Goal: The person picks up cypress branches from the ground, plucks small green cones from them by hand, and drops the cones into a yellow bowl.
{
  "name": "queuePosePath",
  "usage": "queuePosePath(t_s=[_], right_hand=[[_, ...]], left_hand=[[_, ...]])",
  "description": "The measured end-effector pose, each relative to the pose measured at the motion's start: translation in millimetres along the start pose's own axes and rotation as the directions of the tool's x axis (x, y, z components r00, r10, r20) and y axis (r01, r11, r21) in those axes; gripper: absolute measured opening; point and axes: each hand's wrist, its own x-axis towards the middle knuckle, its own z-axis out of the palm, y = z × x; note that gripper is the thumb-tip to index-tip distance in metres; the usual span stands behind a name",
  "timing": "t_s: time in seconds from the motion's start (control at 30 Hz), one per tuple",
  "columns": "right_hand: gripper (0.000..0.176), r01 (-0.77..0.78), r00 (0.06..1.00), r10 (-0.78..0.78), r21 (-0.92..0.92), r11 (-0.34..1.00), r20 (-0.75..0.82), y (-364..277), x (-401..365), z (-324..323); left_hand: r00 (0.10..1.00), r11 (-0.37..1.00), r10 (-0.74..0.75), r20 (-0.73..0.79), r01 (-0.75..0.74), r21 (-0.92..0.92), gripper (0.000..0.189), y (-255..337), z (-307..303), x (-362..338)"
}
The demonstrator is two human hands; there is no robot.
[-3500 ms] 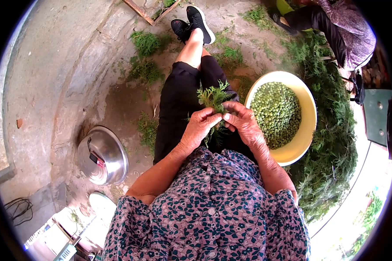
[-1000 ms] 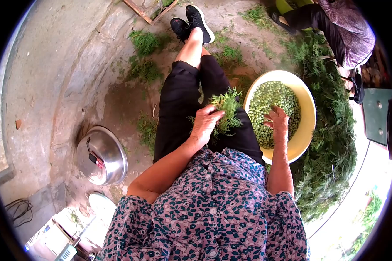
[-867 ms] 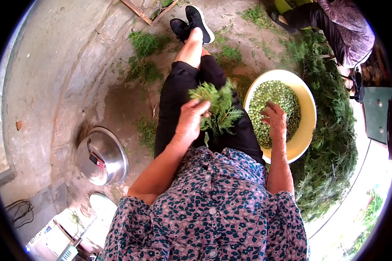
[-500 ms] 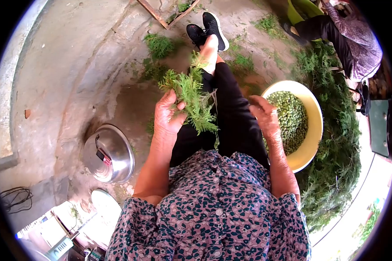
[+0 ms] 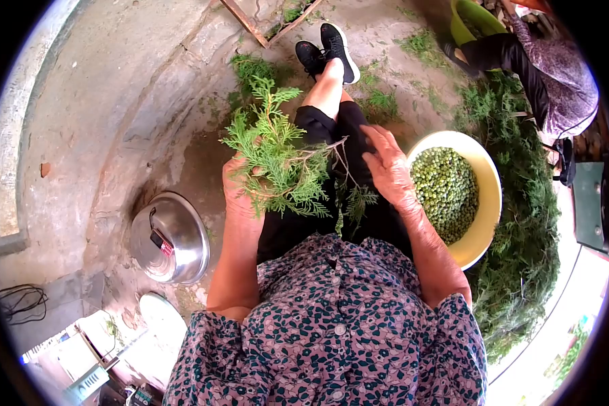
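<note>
Leafy green conifer sprig (image 5: pixel 287 172) lies over my lap, its fronds covering most of the fingers of my left hand (image 5: pixel 237 189), which grips it. The sprig's bare brown stem points toward my right side. Just right of that stem is my right hand (image 5: pixel 392 172), fingers spread and nothing visible in them. Beside my right forearm stands a yellow tub (image 5: pixel 490 189), partly filled with small round green cones or berries (image 5: pixel 446 193).
A big heap of conifer branches (image 5: pixel 521 271) lies right of the tub. Another person (image 5: pixel 568 88) sits at the upper right near a green basin (image 5: pixel 470 24). At left is a shiny metal basin (image 5: pixel 189 240) with a small dark device (image 5: pixel 161 242) on it.
My right hand has moved from the tub's rim leftward toward the sprig. The sprig has turned in my left hand, showing its brown stem more.
</note>
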Motion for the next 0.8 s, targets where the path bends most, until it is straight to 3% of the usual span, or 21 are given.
queuePosePath(t_s=[0.03, 0.1, 0.17, 0.23, 0.3, 0.37, 0.4, 0.43, 0.47, 0.5, 0.57, 0.6, 0.63, 0.7, 0.73, 0.8], right_hand=[[0.043, 0.173, 0.985, -0.175, -0.111, 0.979, -0.007, -8, 5, 0], [0.038, 0.258, 0.961, -0.244, -0.105, 0.96, 0.13, -14, 9, 3], [0.031, 0.21, 0.925, -0.15, -0.142, 0.967, 0.349, -18, 12, -1], [0.028, 0.254, 0.918, -0.186, -0.16, 0.954, 0.35, -17, 11, -2], [0.026, 0.296, 0.909, -0.22, -0.176, 0.939, 0.354, -15, 10, -3], [0.025, 0.365, 0.896, -0.285, -0.2, 0.909, 0.342, -11, 11, -6], [0.025, 0.365, 0.896, -0.283, -0.203, 0.909, 0.343, -11, 11, -9], [0.023, 0.213, 0.941, -0.172, -0.114, 0.97, 0.292, -10, 10, -12], [0.02, 0.056, 0.966, -0.05, -0.017, 0.998, 0.253, -9, 10, -16], [0.016, -0.054, 0.975, 0.059, -0.028, 0.998, 0.215, -3, 11, -17], [0.017, -0.267, 0.96, 0.253, 0.118, 0.956, 0.124, -2, 12, -24], [0.021, -0.361, 0.931, 0.342, 0.187, 0.914, 0.127, 1, 13, -28], [0.021, -0.358, 0.932, 0.34, 0.185, 0.915, 0.124, 6, 12, -28], [0.023, -0.423, 0.884, 0.466, 0.511, 0.748, 0.049, 22, 8, -23], [0.026, -0.409, 0.879, 0.476, 0.577, 0.707, 0.04, 24, 7, -21], [0.026, -0.428, 0.852, 0.522, 0.635, 0.643, 0.046, 23, 4, -19]], left_hand=[[0.996, 0.997, 0.024, -0.083, -0.018, 0.071, 0.021, 0, 4, -3], [0.996, 1.0, 0.004, -0.084, -0.003, 0.007, 0.02, -1, 1, -3], [0.999, 0.999, 0.036, -0.01, -0.036, -0.001, 0.02, -1, 2, -2], [0.998, 0.995, -0.001, 0.06, 0.007, -0.104, 0.023, -7, -18, 14], [0.978, 1.0, 0.0, 0.209, -0.001, 0.002, 0.023, -15, -38, 26], [0.989, 1.0, -0.007, 0.148, 0.006, 0.012, 0.022, -9, -19, 18], [0.995, 0.996, -0.083, 0.046, 0.083, 0.012, 0.022, -2, -4, 13], [0.986, 0.987, -0.158, -0.053, 0.158, 0.005, 0.022, 0, 3, 12], [0.986, 0.987, -0.158, -0.051, 0.159, 0.001, 0.022, -3, 4, 14], [0.997, 0.998, -0.037, -0.07, 0.041, 0.054, 0.024, -7, 4, 18], [0.974, 0.967, 0.21, -0.088, -0.193, 0.169, 0.027, -10, 8, 24], [0.969, 0.935, 0.237, -0.072, -0.207, 0.288, 0.025, -8, 9, 21], [0.969, 0.935, 0.238, -0.069, -0.209, 0.285, 0.025, -10, 9, 19], [0.939, 0.829, 0.331, 0.088, -0.334, 0.449, 0.025, -18, 6, 16], [0.926, 0.802, 0.3, 0.23, -0.375, 0.465, 0.02, -21, 5, 15], [0.97, 0.846, 0.068, 0.232, -0.179, 0.502, 0.019, -32, 8, 1]])
